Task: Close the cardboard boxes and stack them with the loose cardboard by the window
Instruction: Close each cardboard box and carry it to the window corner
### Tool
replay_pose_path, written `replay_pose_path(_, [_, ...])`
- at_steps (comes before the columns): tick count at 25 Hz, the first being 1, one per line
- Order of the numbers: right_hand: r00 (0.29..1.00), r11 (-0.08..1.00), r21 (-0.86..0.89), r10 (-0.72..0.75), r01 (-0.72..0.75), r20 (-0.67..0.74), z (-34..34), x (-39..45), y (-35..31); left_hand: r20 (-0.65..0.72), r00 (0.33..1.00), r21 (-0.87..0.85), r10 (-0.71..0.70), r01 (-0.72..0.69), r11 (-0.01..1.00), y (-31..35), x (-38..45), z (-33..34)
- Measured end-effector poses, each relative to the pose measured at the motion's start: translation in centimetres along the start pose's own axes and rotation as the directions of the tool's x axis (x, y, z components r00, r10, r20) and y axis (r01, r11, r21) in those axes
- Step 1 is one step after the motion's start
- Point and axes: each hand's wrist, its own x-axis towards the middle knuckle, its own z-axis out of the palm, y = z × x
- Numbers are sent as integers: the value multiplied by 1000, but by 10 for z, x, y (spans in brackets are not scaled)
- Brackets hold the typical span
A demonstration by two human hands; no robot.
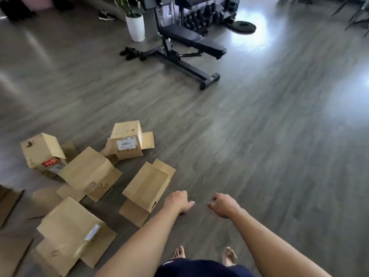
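A grey wood-plank floor [259, 156] fills the view, glossy with pale patches of light toward its far right side. At the far left edge lie flat pieces of loose cardboard [10, 200], partly cut off by the frame. Just right of them, five cardboard boxes sit in a loose cluster on the left half of the floor, all with flaps splayed open: a tilted box with a red label [43, 154] farthest left, a large box in the near left corner [69, 234] bearing a white label, a box marked with handwritten numbers [87, 172] in the middle, a box with a white shipping label [126, 139] at the far side of the cluster, and an open box showing its empty inside [146, 186] nearest the hands. Beyond the boxes, along the far edge, stand a white plant pot [136, 27], a black weight bench [189, 48] and a dumbbell rack [201, 17].

The centre and right of the floor are open, bare planks running to the right edge.

The left hand [178, 201] hangs just right of the open box, fingers loosely curled, holding nothing and apart from the cardboard. The right hand [222, 204] hovers beside it over bare floor, fingers loosely bent, also holding nothing. Two bare feet [229, 255] stand below.
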Motion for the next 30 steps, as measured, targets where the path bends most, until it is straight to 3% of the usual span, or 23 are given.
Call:
replay_pose_path(7, [963, 936, -252, -203, 244, 178, -69, 121, -60, -19, 950, -234, -313, 300, 925, -44, 48, -34])
replay_pose_path(11, [884, 795, -393, -375, 462, 280, -118, 181, -98, -63, 862, -355, -504, 452, 818, -39, 60, -62])
replay_pose_path(17, [764, 612, -459, -485, 644, 426, -153, 220, -137, -52, 736, -519, -675, 558, 648, -25, 47, -53])
replay_pose_path(20, [741, 580, -462, -493, 671, 456, -145, 222, -148, -42, 715, -533, -698, 574, 621, -23, 46, -39])
replay_pose_path(25, [773, 604, -483, -467, 633, 429, -115, 244, -173, -57, 678, -581, -733, 575, 576, -52, 71, -31])
replay_pose_path(30, [767, 604, -475, -524, 641, 369, -66, 322, -210, -141, 567, -645, -811, 569, 510, -106, 144, -19])
